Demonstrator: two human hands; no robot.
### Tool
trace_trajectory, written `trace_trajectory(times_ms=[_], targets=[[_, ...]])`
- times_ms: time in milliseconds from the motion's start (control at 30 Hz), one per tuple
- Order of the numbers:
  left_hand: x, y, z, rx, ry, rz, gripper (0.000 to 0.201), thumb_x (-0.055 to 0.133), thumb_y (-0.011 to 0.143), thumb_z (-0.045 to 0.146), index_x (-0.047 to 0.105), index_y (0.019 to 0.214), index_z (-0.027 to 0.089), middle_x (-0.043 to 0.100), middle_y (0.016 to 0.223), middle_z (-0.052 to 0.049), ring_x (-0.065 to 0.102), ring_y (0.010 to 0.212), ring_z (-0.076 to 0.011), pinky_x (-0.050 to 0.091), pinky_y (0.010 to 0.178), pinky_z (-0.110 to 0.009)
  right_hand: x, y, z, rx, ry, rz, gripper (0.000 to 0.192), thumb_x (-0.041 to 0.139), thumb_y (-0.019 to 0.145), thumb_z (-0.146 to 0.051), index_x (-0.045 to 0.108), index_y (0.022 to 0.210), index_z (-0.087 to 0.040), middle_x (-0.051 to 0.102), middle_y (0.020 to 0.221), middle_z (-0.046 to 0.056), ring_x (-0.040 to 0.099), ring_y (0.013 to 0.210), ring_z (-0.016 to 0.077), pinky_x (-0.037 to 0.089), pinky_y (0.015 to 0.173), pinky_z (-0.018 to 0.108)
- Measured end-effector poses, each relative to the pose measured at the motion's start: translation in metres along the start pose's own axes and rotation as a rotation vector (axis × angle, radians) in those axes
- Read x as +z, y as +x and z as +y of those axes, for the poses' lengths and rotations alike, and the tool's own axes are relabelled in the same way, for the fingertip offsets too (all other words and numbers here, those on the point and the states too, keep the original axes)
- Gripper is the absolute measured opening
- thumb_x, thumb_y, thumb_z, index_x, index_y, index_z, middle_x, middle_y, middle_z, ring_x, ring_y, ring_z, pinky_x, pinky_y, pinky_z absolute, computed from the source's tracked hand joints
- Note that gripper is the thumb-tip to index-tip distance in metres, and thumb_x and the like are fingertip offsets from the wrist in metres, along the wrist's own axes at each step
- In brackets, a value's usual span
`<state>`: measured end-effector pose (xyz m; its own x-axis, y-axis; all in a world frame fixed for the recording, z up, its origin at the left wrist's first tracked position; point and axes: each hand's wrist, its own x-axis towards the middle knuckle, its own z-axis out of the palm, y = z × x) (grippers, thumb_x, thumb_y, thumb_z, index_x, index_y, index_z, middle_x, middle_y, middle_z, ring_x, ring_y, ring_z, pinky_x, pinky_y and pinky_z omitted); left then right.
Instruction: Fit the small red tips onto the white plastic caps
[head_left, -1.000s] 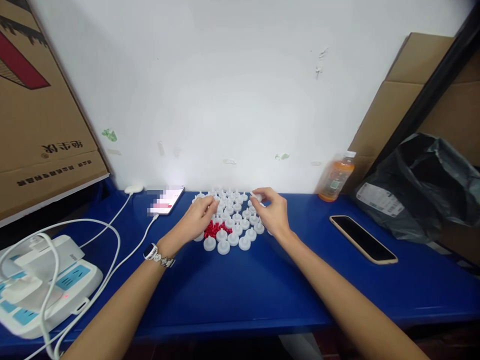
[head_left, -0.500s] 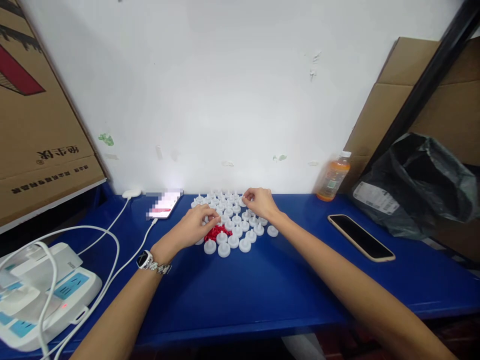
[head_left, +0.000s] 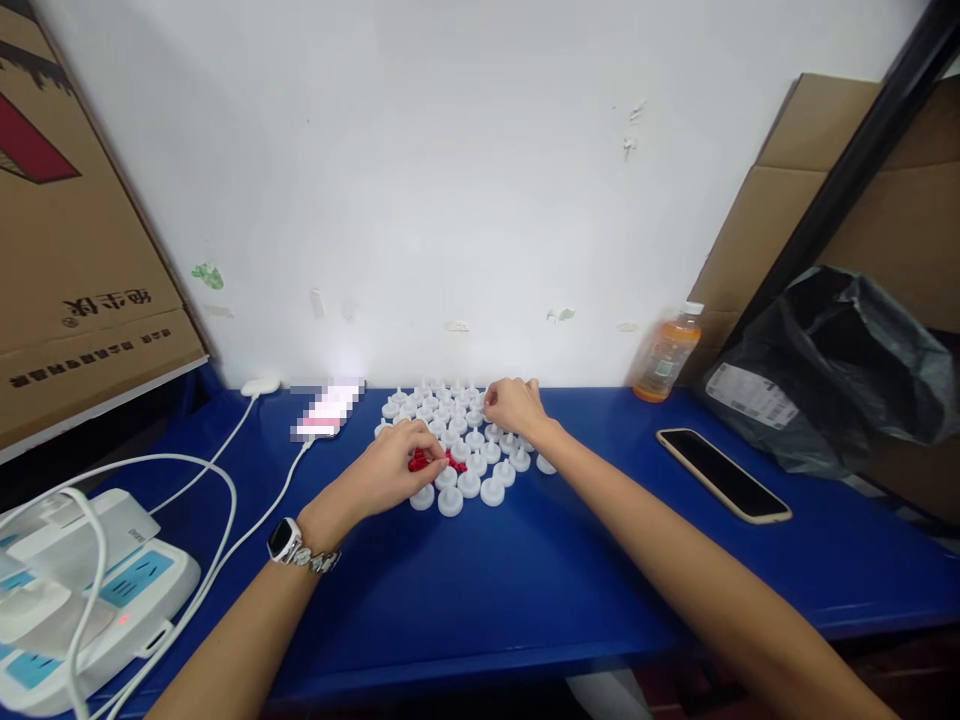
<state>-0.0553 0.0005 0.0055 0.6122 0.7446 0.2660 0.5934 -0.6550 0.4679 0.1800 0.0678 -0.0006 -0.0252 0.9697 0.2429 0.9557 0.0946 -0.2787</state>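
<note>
A cluster of several small white round pieces [head_left: 469,483] with short stems stands on the blue table [head_left: 480,590] close to the wall. Among them lies a little pile of red pieces [head_left: 454,463]. My left hand [head_left: 390,472], with a watch on its wrist, rests at the pile's left side, fingertips pinched together on a red piece. My right hand [head_left: 516,405] hovers over the back right of the cluster, fingers curled onto a white piece there; the fingertips hide it.
A lit phone [head_left: 324,413] on a white cable lies left of the cluster. A white power strip [head_left: 90,600] with plugs sits at the front left. A dark phone [head_left: 724,475], an orange drink bottle [head_left: 666,355], a black bag [head_left: 840,370] and cardboard boxes [head_left: 75,250] stand around.
My left hand has drawn back from the white pieces down to the red pile. My right hand has moved left and toward the wall, to the cluster's back.
</note>
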Motion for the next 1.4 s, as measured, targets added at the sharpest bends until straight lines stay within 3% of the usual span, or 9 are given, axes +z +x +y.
trace_trajectory(times_ms=[167, 367, 567, 733, 933, 1067, 1200, 1300, 1400], targets=[[0.003, 0.001, 0.005, -0.016, -0.002, 0.016, 0.024, 0.058, 0.092, 0.041, 0.071, 0.081, 0.024, 0.064, 0.093, -0.004, 0.058, 0.095, -0.0227, 0.047, 0.085, -0.038, 0.005, 0.002, -0.003, -0.015, 0.069, -0.005, 0.021, 0.057, 0.083, -0.025, 0.075, 0.094, -0.021, 0.075, 0.088, 0.007, 0.064, 0.095, 0.025, 0.03, 0.093, 0.041], [0.011, 0.0, 0.012, 0.029, 0.059, 0.181, 0.025, 0.054, 0.095, 0.044, 0.067, 0.104, 0.025, 0.058, 0.113, -0.007, 0.054, 0.112, -0.0261, 0.045, 0.1, -0.046, -0.002, -0.036, 0.02, -0.031, 0.194, 0.203, 0.039, 0.053, 0.092, -0.052, 0.068, 0.115, -0.025, 0.065, 0.115, 0.011, 0.054, 0.115, 0.0295, 0.034, 0.098, 0.046], [0.025, 0.001, 0.02, 0.082, 0.085, 0.236, 0.03, 0.053, 0.096, 0.047, 0.062, 0.118, 0.028, 0.045, 0.14, -0.008, 0.044, 0.132, -0.0282, 0.042, 0.108, -0.048, -0.02, -0.079, 0.034, -0.148, 0.431, 0.326, 0.028, 0.046, 0.097, -0.038, 0.068, 0.09, -0.023, 0.068, 0.104, 0.005, 0.061, 0.103, 0.0217, 0.039, 0.094, 0.038], [0.03, 0.003, 0.022, 0.104, 0.126, 0.242, 0.026, 0.051, 0.098, 0.044, 0.063, 0.115, 0.027, 0.047, 0.139, -0.008, 0.043, 0.133, -0.0272, 0.04, 0.11, -0.048, -0.011, -0.048, 0.018, -0.053, 0.737, 0.468, 0.028, 0.046, 0.091, -0.03, 0.065, 0.075, -0.019, 0.07, 0.081, 0.002, 0.064, 0.081, 0.0169, 0.044, 0.075, 0.028], [0.029, 0.004, 0.027, 0.152, 0.214, 0.249, 0.028, 0.049, 0.099, 0.043, 0.062, 0.116, 0.026, 0.051, 0.139, -0.01, 0.048, 0.128, -0.0288, 0.041, 0.107, -0.049, -0.009, -0.027, 0.008, 0.003, 0.911, 0.575, 0.028, 0.043, 0.09, -0.032, 0.062, 0.074, -0.019, 0.065, 0.072, 0.001, 0.06, 0.071, 0.0161, 0.045, 0.07, 0.027], [0.037, 0.003, 0.041, 0.218, 0.302, 0.219, 0.038, 0.05, 0.097, 0.046, 0.058, 0.128, 0.026, 0.049, 0.147, -0.01, 0.045, 0.135, -0.0308, 0.039, 0.11, -0.05, -0.021, -0.067, 0.033, -0.125, 0.769, 0.446, 0.025, 0.048, 0.09, -0.034, 0.066, 0.08, -0.019, 0.067, 0.089, 0.005, 0.062, 0.089, 0.02, 0.048, 0.085, 0.033], [0.06, 0.009, 0.056, 0.178, 0.431, 0.207, 0.06, 0.05, 0.095, 0.049, 0.041, 0.148, 0.022, 0.031, 0.161, -0.014, 0.034, 0.146, -0.0339, 0.032, 0.117, -0.053, -0.012, -0.105, 0.048, -0.09, 0.513, 0.199, 0.056, 0.06, 0.087, -0.053, 0.056, 0.137, -0.028, 0.045, 0.143, 0.012, 0.046, 0.134, 0.0306, 0.038, 0.11, 0.048], [0.076, 0.02, 0.058, 0.057, 0.525, 0.17, 0.065, 0.05, 0.094, 0.051, 0.042, 0.149, 0.018, 0.031, 0.162, -0.016, 0.03, 0.149, -0.0365, 0.027, 0.119, -0.055, 0.004, -0.104, 0.042, -0.029, 0.455, 0.034, 0.06, 0.046, 0.096, -0.056, 0.039, 0.152, -0.036, 0.018, 0.162, 0.011, 0.03, 0.147, 0.034, 0.031, 0.115, 0.055], [0.081, 0.033, 0.052, -0.008, 0.586, 0.147, 0.063, 0.048, 0.095, 0.048, 0.044, 0.149, 0.017, 0.035, 0.16, -0.016, 0.031, 0.148, -0.0359, 0.025, 0.12, -0.055, 0.013, -0.088, 0.034, -0.064, 0.431, -0.019, 0.053, 0.037, 0.101, -0.051, 0.04, 0.152, -0.036, 0.013, 0.165, 0.01, 0.029, 0.149, 0.0329, 0.029, 0.118, 0.055]])
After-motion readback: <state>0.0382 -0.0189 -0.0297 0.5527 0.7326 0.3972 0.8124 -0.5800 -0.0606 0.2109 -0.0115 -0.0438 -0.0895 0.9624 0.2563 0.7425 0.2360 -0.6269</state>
